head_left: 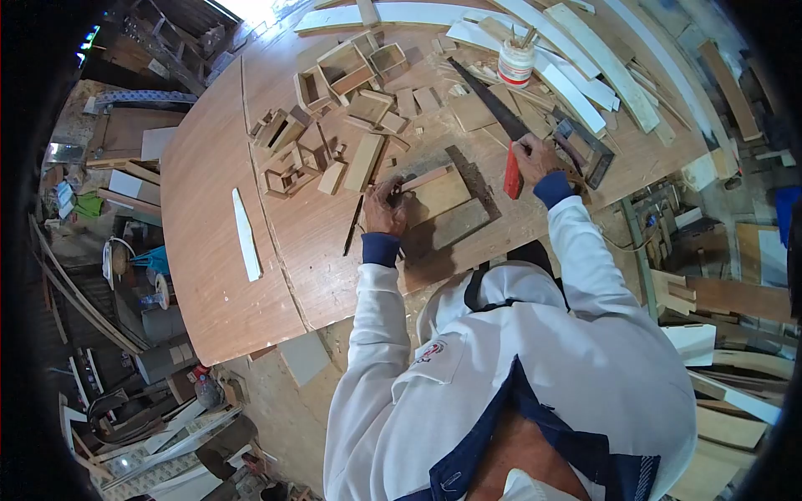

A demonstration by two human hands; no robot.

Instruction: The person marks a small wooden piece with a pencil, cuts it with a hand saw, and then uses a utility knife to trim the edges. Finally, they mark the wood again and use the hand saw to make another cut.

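Observation:
My left hand (384, 207) presses on the edge of a flat wooden board (440, 194) that lies on the round wooden table (209, 250). My right hand (532, 156) grips the red handle of a hand saw (493, 113) whose dark blade runs up and left across the table. A second, darker board (455, 227) lies under the first near the table's front edge. Both sleeves are white with dark blue cuffs.
Several small wooden boxes and offcuts (334, 108) cover the table's far half. A white tub with sticks (515, 60) stands at the back beside long white planks (585, 75). A pale strip (246, 234) lies at left. Timber is stacked at right, clutter on the floor at left.

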